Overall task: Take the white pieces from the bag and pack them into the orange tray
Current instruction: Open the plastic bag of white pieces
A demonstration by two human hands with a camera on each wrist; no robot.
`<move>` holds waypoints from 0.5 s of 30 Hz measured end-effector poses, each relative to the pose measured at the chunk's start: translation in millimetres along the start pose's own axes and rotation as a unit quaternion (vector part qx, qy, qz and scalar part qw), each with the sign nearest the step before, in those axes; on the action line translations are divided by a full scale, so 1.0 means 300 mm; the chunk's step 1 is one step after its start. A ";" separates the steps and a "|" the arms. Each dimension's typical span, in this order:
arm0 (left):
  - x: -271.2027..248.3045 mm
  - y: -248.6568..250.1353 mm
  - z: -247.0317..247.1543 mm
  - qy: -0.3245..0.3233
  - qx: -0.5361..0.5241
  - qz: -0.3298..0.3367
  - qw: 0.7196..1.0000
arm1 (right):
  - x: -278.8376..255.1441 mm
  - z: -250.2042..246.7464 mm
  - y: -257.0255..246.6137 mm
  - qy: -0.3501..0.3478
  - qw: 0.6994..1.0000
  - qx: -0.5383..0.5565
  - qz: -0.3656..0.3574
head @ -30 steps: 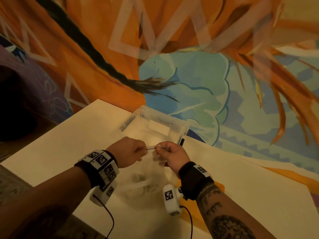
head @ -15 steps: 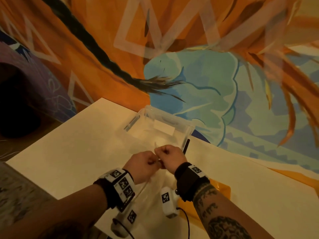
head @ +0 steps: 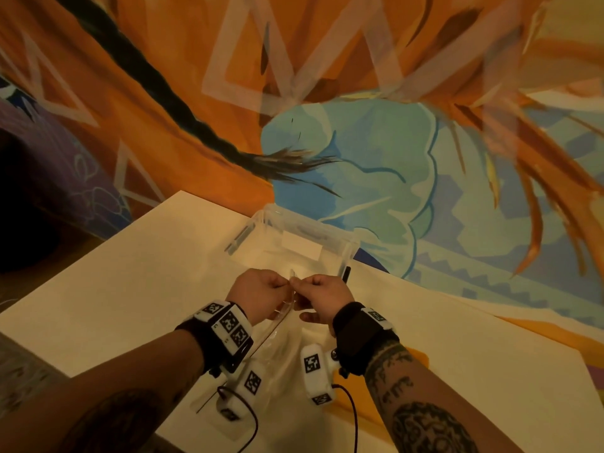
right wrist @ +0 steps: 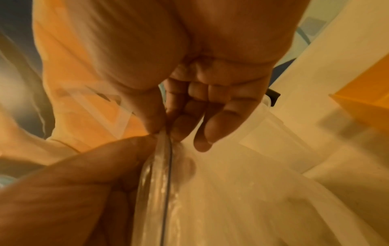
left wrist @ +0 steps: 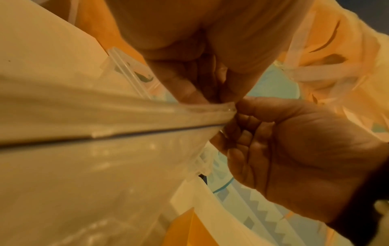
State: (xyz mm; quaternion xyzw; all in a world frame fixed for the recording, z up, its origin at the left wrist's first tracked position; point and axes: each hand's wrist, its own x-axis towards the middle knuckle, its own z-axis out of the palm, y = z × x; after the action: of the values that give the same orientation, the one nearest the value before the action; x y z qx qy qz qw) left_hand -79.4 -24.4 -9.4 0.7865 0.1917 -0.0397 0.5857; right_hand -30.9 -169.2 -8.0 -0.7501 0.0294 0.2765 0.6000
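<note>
A: Bag [head: 281,335] status: clear zip bag, held above the worktop [head: 130,273], seal strip running between the two hands. Why are both hands at one point?

B: The left hand [head: 258,294] and the right hand [head: 322,297] each pinch one lip of the seal between thumb and fingers, tips nearly touching. Opposed pinches on opposite lips let the strip be peeled apart (judged: the opening step, not yet complete).

A: Contents?

B: The film is cloudy; the white pieces cannot be made out in any view. In the left wrist view the strip [left wrist: 147,116] appears closed along its visible length.

A: Receiving container?

B: The orange tray [head: 421,361] lies on the worktop under the right forearm, mostly hidden; contents cannot be told. A clear plastic bin [head: 346,253] stands just beyond the hands; nothing is discernible inside.
</note>
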 end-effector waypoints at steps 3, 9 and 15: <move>-0.001 -0.003 0.012 -0.003 0.010 0.003 1.000 | 0.001 -0.006 0.003 0.020 0.998 -0.055 -0.018; 0.008 -0.004 0.056 -0.001 0.024 -0.003 1.000 | 0.010 -0.020 0.029 0.071 0.953 -0.273 -0.105; 0.017 0.004 0.115 0.019 0.112 0.027 0.993 | -0.004 -0.006 0.024 0.105 0.899 -0.405 -0.132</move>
State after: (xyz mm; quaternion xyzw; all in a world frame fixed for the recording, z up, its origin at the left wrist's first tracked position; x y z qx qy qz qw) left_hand -68.7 -55.8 -20.4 0.8528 0.1761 -0.0304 0.4906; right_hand -34.0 -173.1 -13.5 -0.9500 -0.1212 0.1021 0.2691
